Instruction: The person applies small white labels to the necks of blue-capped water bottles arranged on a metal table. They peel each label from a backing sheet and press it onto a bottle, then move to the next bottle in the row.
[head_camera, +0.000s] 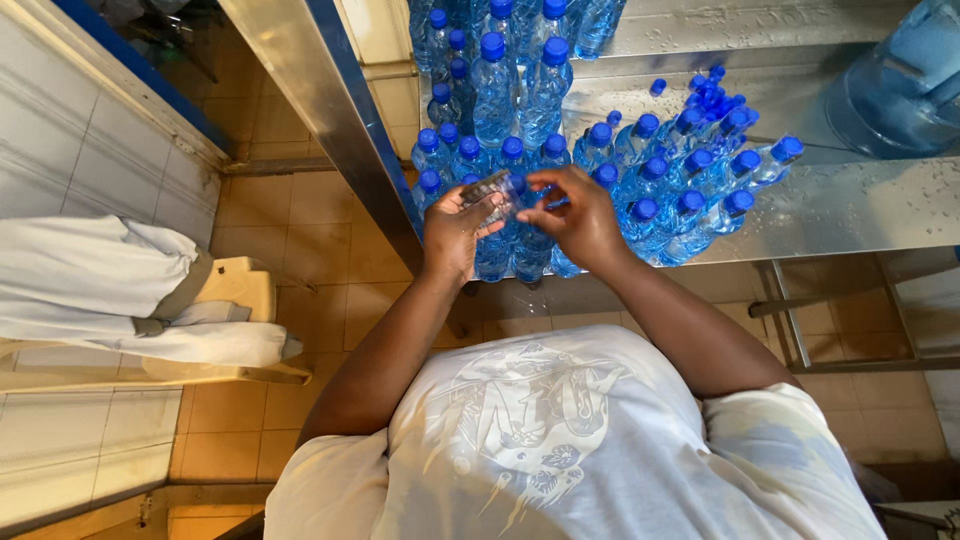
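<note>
large jug (905, 75): cut by edge | bottle (530, 245) under hands: mostly hidden

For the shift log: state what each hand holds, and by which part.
The left hand holds a small stack of clear plastic sleeves by its lower end, between thumb and fingers. The right hand pinches something small at its fingertips over the blue-capped bottles; what it is cannot be told.

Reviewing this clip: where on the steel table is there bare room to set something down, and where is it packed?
Bare, wet steel table lies right of the leaning bottles, below the big blue jug; another strip runs behind the loose caps. Crowded: the upright bottle cluster before the left hand and right hand.
</note>
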